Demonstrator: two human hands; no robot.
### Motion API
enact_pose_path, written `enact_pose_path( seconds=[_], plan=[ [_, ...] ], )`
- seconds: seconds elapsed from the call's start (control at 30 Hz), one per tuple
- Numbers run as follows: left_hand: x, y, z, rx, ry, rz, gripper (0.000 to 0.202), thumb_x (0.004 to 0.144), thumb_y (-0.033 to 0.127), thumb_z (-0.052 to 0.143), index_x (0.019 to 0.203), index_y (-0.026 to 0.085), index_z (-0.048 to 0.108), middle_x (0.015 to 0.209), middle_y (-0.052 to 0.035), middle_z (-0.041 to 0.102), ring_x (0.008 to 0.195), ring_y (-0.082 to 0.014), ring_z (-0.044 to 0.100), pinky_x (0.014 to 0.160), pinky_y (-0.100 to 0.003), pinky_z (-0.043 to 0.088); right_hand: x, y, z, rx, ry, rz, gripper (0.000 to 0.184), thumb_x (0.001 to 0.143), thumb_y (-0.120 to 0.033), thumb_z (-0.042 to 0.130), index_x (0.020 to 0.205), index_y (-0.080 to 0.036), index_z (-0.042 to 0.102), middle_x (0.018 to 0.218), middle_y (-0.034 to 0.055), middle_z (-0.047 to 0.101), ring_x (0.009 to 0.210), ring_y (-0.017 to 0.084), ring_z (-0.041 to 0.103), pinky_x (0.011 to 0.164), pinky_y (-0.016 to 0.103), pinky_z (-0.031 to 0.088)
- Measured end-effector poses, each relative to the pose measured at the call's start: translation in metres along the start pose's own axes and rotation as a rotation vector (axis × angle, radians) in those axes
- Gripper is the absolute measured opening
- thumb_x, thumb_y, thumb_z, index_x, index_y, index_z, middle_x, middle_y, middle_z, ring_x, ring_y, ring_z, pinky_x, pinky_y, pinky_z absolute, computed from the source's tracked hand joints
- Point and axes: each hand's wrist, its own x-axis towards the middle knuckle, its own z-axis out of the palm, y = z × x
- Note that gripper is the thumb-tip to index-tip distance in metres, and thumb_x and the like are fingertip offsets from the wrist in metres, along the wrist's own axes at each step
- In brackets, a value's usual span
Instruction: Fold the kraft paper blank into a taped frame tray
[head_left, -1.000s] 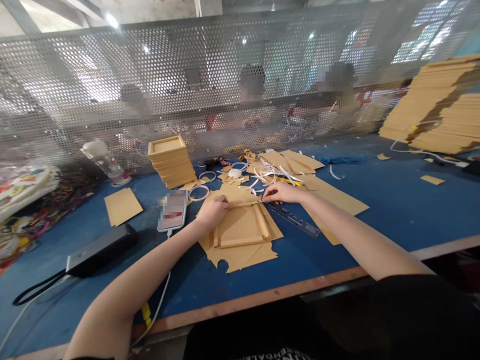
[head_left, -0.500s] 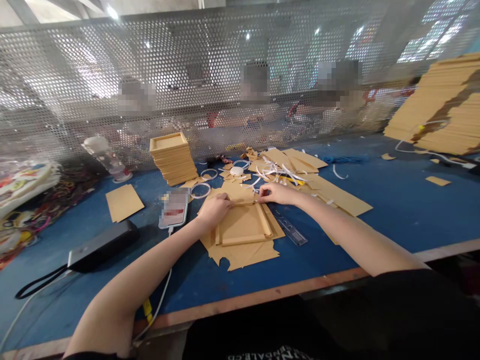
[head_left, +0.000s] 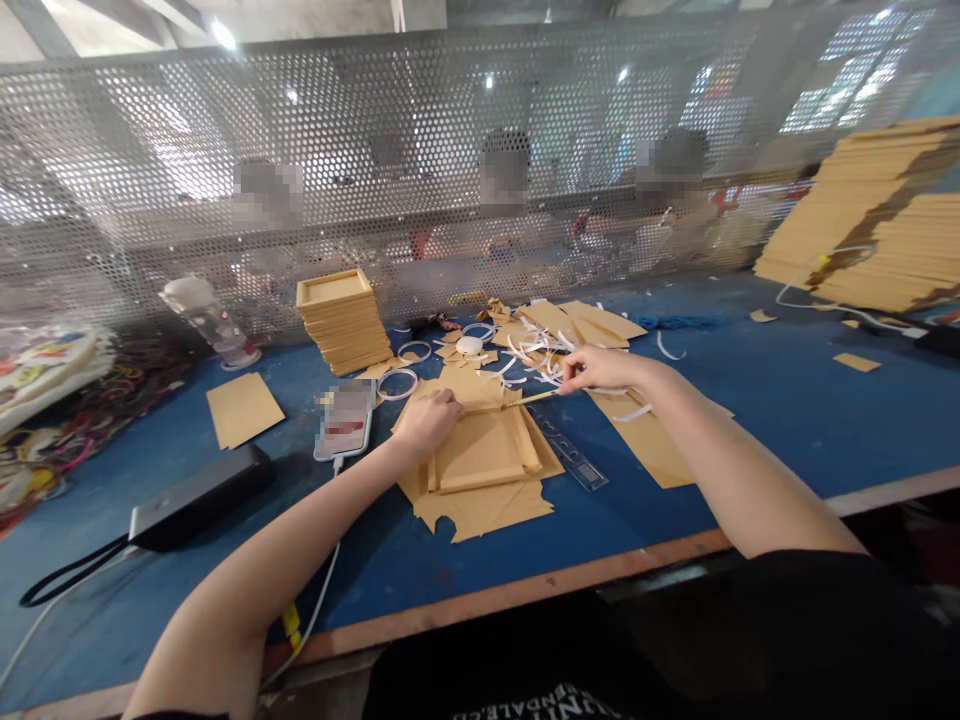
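Near the middle of the blue bench (head_left: 810,400), my left hand (head_left: 429,420) sits on the far left corner of a shallow cardboard tray (head_left: 480,452). The tray lies flat on a ragged sheet of brown card (head_left: 487,515). My left fingers are curled down onto the tray's wall; whether they pinch it or only press on it I cannot tell from this angle.

My right hand (head_left: 600,368) is further right and a little farther off. Its fingers are clenched on one end of a thin cardboard strip (head_left: 525,399). The strip slants leftward from that pinch to the tray's far edge, ending close to my left fingertips.

A clear ruler (head_left: 574,455) lies just right of the tray. A tangle of white paper trimmings (head_left: 536,350) is just beyond my right hand. Left of my left hand lies a phone (head_left: 346,420), and beside it a tape ring (head_left: 397,384). Farther off stands a stack of trays (head_left: 341,320). A dark power bank (head_left: 199,495) lies near left, and a tall pile of card sheets (head_left: 877,220) sits far right. A perforated metal screen (head_left: 450,150) closes off the far side.
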Motion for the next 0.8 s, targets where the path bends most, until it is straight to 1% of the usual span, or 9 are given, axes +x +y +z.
enact_pose_path(
  seconds=[0.1,0.23,0.4,0.47,0.57,0.63,0.7,0.77,0.8],
  plan=[
    [0.000,0.000,-0.001,-0.003,-0.001,0.003,0.027,0.095,0.020,0.045,0.095,0.015,0.072,0.095,-0.0113,0.062,0.090,-0.0199,0.062,0.080,-0.030,0.048,-0.005,-0.001,-0.007,-0.035,0.016,0.012,0.032,0.061,-0.048,0.075,0.064,-0.021,0.058,0.074,0.0036,0.066,0.074,0.021,0.058,0.064,0.030,0.039],
    [0.000,0.002,-0.004,-0.017,-0.020,-0.007,0.028,0.095,0.020,0.044,0.097,0.014,0.071,0.096,-0.0117,0.063,0.092,-0.0205,0.062,0.081,-0.029,0.048,-0.010,0.001,-0.008,-0.045,0.042,0.012,0.030,0.064,-0.048,0.073,0.067,-0.021,0.059,0.081,0.0051,0.068,0.080,0.023,0.061,0.069,0.031,0.041],
    [0.000,0.002,-0.015,-0.067,-0.085,-0.062,0.024,0.091,0.022,0.048,0.093,0.014,0.070,0.098,-0.0113,0.066,0.090,-0.0219,0.064,0.073,-0.028,0.047,-0.015,0.004,-0.010,0.040,0.072,0.014,0.028,0.073,-0.049,0.064,0.076,-0.021,0.060,0.086,0.0076,0.070,0.083,0.023,0.061,0.071,0.032,0.042],
    [-0.001,0.002,-0.019,-0.105,-0.113,-0.098,0.021,0.087,0.021,0.051,0.099,0.015,0.067,0.094,-0.0090,0.068,0.085,-0.0208,0.065,0.069,-0.027,0.047,-0.021,0.000,-0.013,0.065,0.108,0.027,0.028,0.078,-0.049,0.058,0.082,-0.021,0.059,0.084,0.0076,0.069,0.076,0.021,0.060,0.068,0.032,0.042],
    [-0.003,0.002,-0.024,-0.175,-0.154,-0.141,0.035,0.081,0.020,0.055,0.116,0.014,0.059,0.085,-0.0054,0.069,0.076,-0.0189,0.065,0.064,-0.025,0.045,-0.034,-0.016,-0.014,0.066,0.115,-0.001,0.032,0.083,-0.047,0.053,0.100,-0.021,0.060,0.079,0.0060,0.068,0.068,0.019,0.058,0.064,0.031,0.041],
    [-0.003,0.002,-0.025,-0.220,-0.182,-0.164,0.044,0.080,0.020,0.056,0.123,0.012,0.053,0.083,-0.0048,0.069,0.073,-0.0184,0.064,0.061,-0.025,0.043,-0.044,-0.032,-0.008,0.042,0.043,-0.059,0.038,0.085,-0.044,0.053,0.116,-0.023,0.060,0.082,0.0057,0.069,0.075,0.020,0.061,0.067,0.032,0.043],
    [-0.003,0.003,-0.023,-0.259,-0.204,-0.184,0.050,0.079,0.019,0.054,0.128,0.012,0.048,0.082,-0.0045,0.068,0.070,-0.0179,0.064,0.059,-0.025,0.042,-0.055,-0.050,0.006,-0.007,-0.038,-0.091,0.041,0.087,-0.040,0.052,0.125,-0.027,0.059,0.090,0.0064,0.070,0.086,0.023,0.063,0.073,0.033,0.046],
    [-0.002,0.002,-0.020,-0.295,-0.216,-0.195,0.055,0.079,0.018,0.051,0.133,0.013,0.044,0.081,-0.0040,0.068,0.069,-0.0175,0.063,0.058,-0.025,0.042,-0.065,-0.067,0.027,-0.081,-0.092,-0.078,0.041,0.091,-0.038,0.046,0.128,-0.027,0.059,0.103,0.0087,0.071,0.091,0.025,0.064,0.076,0.036,0.048],
    [-0.002,0.002,-0.019,-0.312,-0.220,-0.195,0.056,0.079,0.018,0.051,0.135,0.014,0.043,0.081,-0.0035,0.068,0.069,-0.0173,0.063,0.059,-0.024,0.042,-0.070,-0.075,0.038,-0.120,-0.078,-0.093,0.039,0.092,-0.036,0.045,0.127,-0.027,0.061,0.113,0.0094,0.069,0.097,0.026,0.064,0.080,0.038,0.048]
  ],
)
